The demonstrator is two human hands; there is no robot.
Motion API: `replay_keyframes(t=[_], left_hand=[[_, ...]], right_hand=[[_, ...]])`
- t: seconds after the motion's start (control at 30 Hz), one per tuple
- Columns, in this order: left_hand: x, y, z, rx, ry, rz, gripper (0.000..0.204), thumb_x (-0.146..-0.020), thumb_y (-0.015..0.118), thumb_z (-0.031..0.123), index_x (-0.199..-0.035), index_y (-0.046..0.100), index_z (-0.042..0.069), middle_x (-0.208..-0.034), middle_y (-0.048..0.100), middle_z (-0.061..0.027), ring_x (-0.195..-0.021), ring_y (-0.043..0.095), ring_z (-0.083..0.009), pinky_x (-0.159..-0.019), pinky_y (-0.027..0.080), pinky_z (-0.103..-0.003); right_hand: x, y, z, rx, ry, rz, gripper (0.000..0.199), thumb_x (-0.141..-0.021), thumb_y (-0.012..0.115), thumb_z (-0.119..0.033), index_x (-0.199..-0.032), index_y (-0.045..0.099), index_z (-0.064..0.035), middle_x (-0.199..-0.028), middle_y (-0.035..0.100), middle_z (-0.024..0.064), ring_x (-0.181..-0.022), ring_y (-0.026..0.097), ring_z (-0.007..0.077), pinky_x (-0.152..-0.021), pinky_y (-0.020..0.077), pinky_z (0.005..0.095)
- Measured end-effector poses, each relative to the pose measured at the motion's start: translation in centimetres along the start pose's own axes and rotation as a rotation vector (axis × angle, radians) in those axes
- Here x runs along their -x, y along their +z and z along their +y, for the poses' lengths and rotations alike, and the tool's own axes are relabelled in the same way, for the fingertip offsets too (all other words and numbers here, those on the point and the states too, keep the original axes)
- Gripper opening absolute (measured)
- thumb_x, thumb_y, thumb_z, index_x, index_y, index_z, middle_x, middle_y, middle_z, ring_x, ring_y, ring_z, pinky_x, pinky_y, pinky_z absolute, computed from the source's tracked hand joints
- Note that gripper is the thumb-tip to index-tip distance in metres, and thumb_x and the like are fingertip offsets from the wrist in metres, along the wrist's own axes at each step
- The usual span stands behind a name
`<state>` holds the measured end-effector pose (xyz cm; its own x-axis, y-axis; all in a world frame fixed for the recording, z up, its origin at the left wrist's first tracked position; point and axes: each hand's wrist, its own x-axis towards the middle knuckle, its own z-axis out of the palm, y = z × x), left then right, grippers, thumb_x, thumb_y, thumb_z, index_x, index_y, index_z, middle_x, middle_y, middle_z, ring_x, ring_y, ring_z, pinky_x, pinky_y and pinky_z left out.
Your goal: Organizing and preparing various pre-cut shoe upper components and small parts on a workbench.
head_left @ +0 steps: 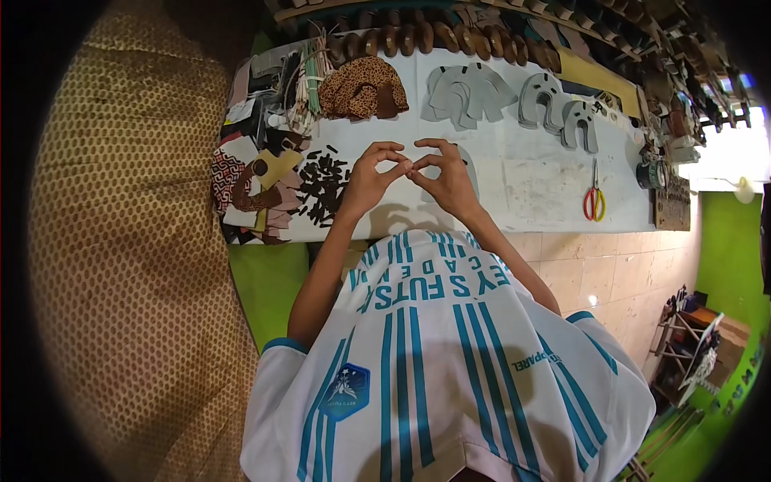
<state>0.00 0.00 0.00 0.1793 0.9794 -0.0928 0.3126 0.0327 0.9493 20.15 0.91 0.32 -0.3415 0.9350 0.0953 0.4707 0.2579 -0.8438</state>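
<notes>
Over the near middle of the white table, my left hand and my right hand meet at the fingertips. Thumb and index finger of each are pinched together, and the other fingers curl loosely. Whatever sits between the tips is too small to make out. Partly hidden behind my right hand lies a grey cut piece. A heap of short black strips spreads just left of my left hand. Further back are fanned grey cut pieces, with U-shaped grey pieces to their right, some bearing small black marks.
Scissors with red and yellow handles lie at the right. Leopard-print pieces are stacked at the back left, before a row of brown shoe-shaped forms. Mixed scraps crowd the left end. A patterned brown curtain hangs at far left.
</notes>
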Motion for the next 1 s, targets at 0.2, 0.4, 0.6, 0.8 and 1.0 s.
replay_keyframes(t=[0.2, 0.4, 0.6, 0.8, 1.0], left_hand=[[-0.1, 0.4, -0.1, -0.033, 0.025, 0.058, 0.025, -0.094, 0.074, 0.026, -0.1, 0.073, 0.002, -0.126, 0.062, -0.0078, -0.116, 0.061, -0.0208, -0.103, 0.044, -0.034], [0.0, 0.5, -0.3, -0.111, 0.085, 0.062, 0.025, -0.093, 0.074, 0.026, -0.101, 0.074, 0.002, -0.124, 0.062, -0.007, -0.116, 0.06, -0.0198, -0.102, 0.044, -0.034], [0.0, 1.0, -0.8, 0.188, -0.063, 0.061, 0.025, -0.092, 0.075, 0.026, -0.102, 0.076, 0.003, -0.124, 0.063, -0.0081, -0.116, 0.061, -0.0209, -0.101, 0.045, -0.034], [-0.5, 1.1, -1.2, 0.104, -0.032, 0.056, 0.026, -0.092, 0.075, 0.028, -0.101, 0.076, 0.003, -0.125, 0.063, -0.009, -0.116, 0.062, -0.022, -0.102, 0.046, -0.035], [-1.1, 1.3, -0.9, -0.025, -0.046, -0.029, 0.028, -0.094, 0.073, 0.03, -0.1, 0.075, 0.003, -0.129, 0.062, -0.0081, -0.119, 0.061, -0.0212, -0.104, 0.044, -0.035]], right_hand=[[0.2, 0.3, 0.3, -0.031, -0.009, 0.036, 0.017, -0.085, 0.081, -0.02, -0.097, 0.08, -0.009, -0.136, 0.06, 0.008, -0.128, 0.052, 0.0298, -0.104, 0.0443, 0.043], [0.4, 0.6, 0.6, -0.087, 0.01, 0.031, 0.015, -0.085, 0.081, -0.019, -0.096, 0.079, -0.0087, -0.135, 0.061, 0.0085, -0.125, 0.055, 0.0302, -0.104, 0.0449, 0.0437], [0.3, 0.4, 0.7, -0.128, 0.071, 0.046, 0.015, -0.086, 0.079, -0.021, -0.093, 0.079, -0.007, -0.135, 0.061, 0.0088, -0.127, 0.054, 0.0312, -0.105, 0.0452, 0.0436], [0.2, 0.4, 1.2, -0.118, 0.091, 0.036, 0.016, -0.088, 0.078, -0.022, -0.094, 0.079, -0.0067, -0.135, 0.061, 0.0098, -0.126, 0.055, 0.032, -0.104, 0.0454, 0.0426], [-0.5, -0.4, 2.2, -0.166, 0.056, 0.102, 0.014, -0.089, 0.076, -0.018, -0.096, 0.078, -0.0064, -0.134, 0.061, 0.0116, -0.127, 0.055, 0.0299, -0.105, 0.0442, 0.0426]])
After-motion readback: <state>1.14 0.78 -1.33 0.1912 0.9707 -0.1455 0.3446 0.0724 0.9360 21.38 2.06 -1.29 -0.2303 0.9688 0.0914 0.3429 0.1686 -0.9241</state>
